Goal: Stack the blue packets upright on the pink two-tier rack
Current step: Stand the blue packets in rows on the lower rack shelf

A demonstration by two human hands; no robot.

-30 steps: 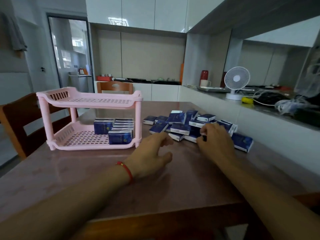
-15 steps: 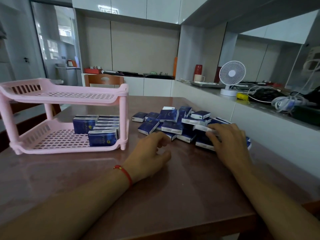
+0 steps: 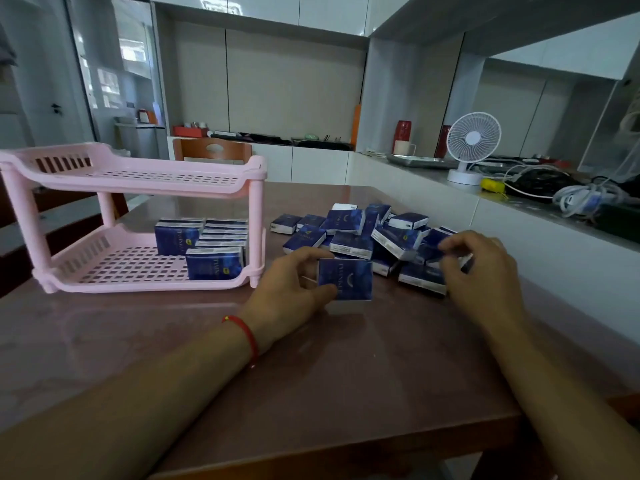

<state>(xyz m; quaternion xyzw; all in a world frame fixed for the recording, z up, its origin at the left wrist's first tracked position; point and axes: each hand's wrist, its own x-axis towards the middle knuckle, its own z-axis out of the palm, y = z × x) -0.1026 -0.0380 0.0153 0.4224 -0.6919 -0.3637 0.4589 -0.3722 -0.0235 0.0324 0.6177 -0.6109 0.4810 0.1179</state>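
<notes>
The pink two-tier rack (image 3: 138,174) stands on the table at the left. Several blue packets (image 3: 214,266) stand upright at the right end of its lower tier; the top tier holds nothing. A loose pile of blue packets (image 3: 360,237) lies on the table to the right of the rack. My left hand (image 3: 287,289) grips one blue packet (image 3: 346,280) upright just in front of the pile. My right hand (image 3: 481,268) rests on the pile's right side, its curled fingers pinching a packet whose edge barely shows.
The brown table (image 3: 329,375) ends near me at its front edge. A white counter wall (image 3: 519,230) runs along the right, carrying a small white fan (image 3: 472,147) and tangled cables (image 3: 571,199). Wooden chairs (image 3: 211,150) stand behind and left of the rack.
My left hand has taken a blue packet from the pile and holds it upright. My right hand shifted slightly right on the pile. The view moved closer and to the right.
</notes>
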